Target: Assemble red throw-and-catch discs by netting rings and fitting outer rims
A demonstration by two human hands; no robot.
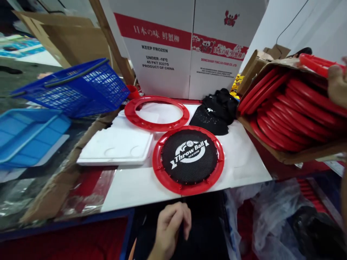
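Observation:
On the white work surface lies a red plastic ring [159, 180] with a black mesh disc [189, 155] in it, printed "Throw Ball". Behind it is a second red ring [130, 112] with an open middle. A pile of black mesh pieces [214, 112] sits to its right. Below the table edge, my left hand [173, 224] hangs over my lap, fingers curled together, with nothing seen in it. At the right edge, partly cut off, my right hand [337, 86] grips a red ring [317, 65] above a carton packed with red rings [300, 112].
A tall white carton [165, 79] stands at the back. To the left are a blue basket [81, 86], a light blue tray [29, 137] and a white foam block [116, 148]. The carton [290, 157] of rings tilts at the right, above clear plastic wrapping [273, 213].

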